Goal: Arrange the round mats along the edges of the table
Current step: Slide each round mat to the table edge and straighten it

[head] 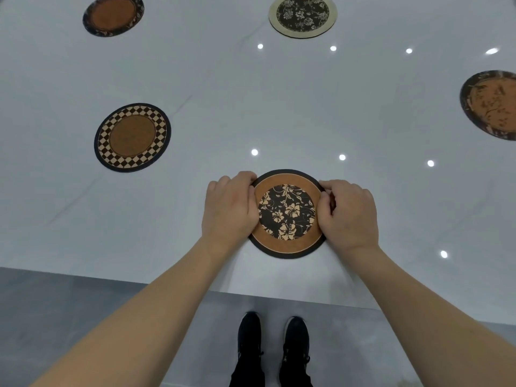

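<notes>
A round mat with a brown ring and a black floral centre (pixel 287 213) lies flat on the white table (pixel 279 107), close to its near edge. My left hand (pixel 229 209) grips the mat's left rim and my right hand (pixel 347 213) grips its right rim, fingers curled over the edges. Other round mats lie on the table: a checkered-rim mat (pixel 132 137) at the left, a brown mat with a dark rim (pixel 113 15) at the far left, a cream-rimmed floral mat (pixel 303 15) at the far middle, and a brown mat (pixel 491 104) cut off at the right.
The table's near edge (pixel 167 284) runs across the lower part of the view, with grey floor (pixel 83 317) below it. My black shoes (pixel 275 347) stand just in front of the edge. Ceiling lights reflect as bright spots on the glossy tabletop.
</notes>
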Demonstrator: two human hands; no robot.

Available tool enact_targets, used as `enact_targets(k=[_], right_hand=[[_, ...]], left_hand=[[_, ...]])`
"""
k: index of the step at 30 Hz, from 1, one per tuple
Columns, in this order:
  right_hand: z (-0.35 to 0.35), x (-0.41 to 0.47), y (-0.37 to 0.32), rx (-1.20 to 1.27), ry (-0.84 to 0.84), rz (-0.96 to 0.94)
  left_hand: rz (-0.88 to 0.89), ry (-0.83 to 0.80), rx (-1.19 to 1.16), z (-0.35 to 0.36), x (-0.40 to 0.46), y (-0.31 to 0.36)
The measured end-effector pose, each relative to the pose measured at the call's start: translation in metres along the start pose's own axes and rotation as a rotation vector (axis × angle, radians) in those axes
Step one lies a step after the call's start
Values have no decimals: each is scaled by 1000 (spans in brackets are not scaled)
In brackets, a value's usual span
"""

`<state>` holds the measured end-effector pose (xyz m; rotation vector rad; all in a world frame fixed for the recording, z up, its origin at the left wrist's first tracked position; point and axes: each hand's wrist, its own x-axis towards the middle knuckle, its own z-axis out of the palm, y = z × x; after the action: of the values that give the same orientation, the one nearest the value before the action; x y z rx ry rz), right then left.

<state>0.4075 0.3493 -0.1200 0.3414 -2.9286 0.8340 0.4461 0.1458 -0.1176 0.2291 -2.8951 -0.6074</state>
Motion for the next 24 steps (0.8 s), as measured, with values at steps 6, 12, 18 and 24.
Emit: enact_targets(k=[6,12,18,24], right_hand=[[-4,1,-1,92,21,58],[-1,1,1,79,24,51],[2,1,3,23,43,-18],[4,0,5,-8,51,-57]], left_hand=[[20,-33,-48,-5,-2,-1],[18,-98,-78,-7,-6,-1],[82,-141,-83,-12,-7,3],[119,-197,-42,-11,-7,5]])
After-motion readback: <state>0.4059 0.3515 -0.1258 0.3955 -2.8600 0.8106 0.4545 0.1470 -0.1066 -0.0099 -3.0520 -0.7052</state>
